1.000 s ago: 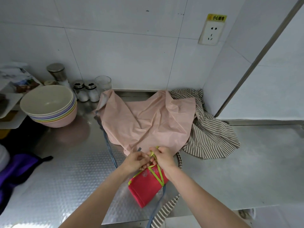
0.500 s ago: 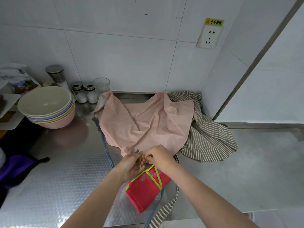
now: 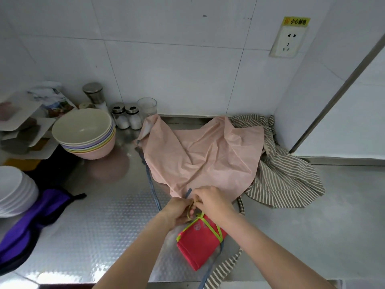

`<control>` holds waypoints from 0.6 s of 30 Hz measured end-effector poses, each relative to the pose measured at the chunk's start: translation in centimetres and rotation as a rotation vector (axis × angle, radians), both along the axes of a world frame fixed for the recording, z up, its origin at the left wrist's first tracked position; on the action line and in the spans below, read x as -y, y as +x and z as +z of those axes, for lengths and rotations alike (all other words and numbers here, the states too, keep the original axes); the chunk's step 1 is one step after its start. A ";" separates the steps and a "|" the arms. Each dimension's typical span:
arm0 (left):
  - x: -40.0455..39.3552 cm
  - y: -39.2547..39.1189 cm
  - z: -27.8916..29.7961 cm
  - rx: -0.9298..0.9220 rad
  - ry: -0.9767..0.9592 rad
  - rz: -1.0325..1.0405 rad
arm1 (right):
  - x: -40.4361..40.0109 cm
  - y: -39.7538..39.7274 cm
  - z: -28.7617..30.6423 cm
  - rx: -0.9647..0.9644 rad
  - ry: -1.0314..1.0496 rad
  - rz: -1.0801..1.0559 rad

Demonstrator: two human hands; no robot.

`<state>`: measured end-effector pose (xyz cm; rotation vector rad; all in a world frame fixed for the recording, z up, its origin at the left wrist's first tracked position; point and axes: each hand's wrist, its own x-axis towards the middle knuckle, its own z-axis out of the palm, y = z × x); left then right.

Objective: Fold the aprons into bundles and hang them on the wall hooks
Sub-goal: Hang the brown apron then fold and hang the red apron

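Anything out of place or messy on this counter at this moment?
Nothing spilled or damaged. The pink apron lies crumpled and the striped apron is heaped in the corner, one strap hanging over the counter edge. Both are unfolded. Only the red bundle is folded.

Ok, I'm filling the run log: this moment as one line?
step: tying bundle | left hand: pinches green strap | right hand: pinches strap | red apron: folded, on counter

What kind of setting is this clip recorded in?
Most likely a commercial or canteen kitchen: a steel counter against white tiled walls, a stack of coloured bowls, and salt shakers by the wall. Both hands, left hand and right hand, pinch the green tie on a folded red apron.
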<state>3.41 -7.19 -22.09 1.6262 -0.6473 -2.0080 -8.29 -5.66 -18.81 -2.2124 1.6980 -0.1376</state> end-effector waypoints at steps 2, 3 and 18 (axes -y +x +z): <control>0.1 -0.4 -0.7 0.076 -0.039 0.005 | 0.1 0.0 0.0 0.367 0.130 -0.179; 0.2 -0.6 -1.0 0.124 -0.064 -0.011 | 0.1 0.1 0.2 0.566 0.224 -0.261; -0.1 -0.1 0.1 0.102 -0.245 -0.029 | 1.9 0.6 -4.4 0.494 0.359 -0.470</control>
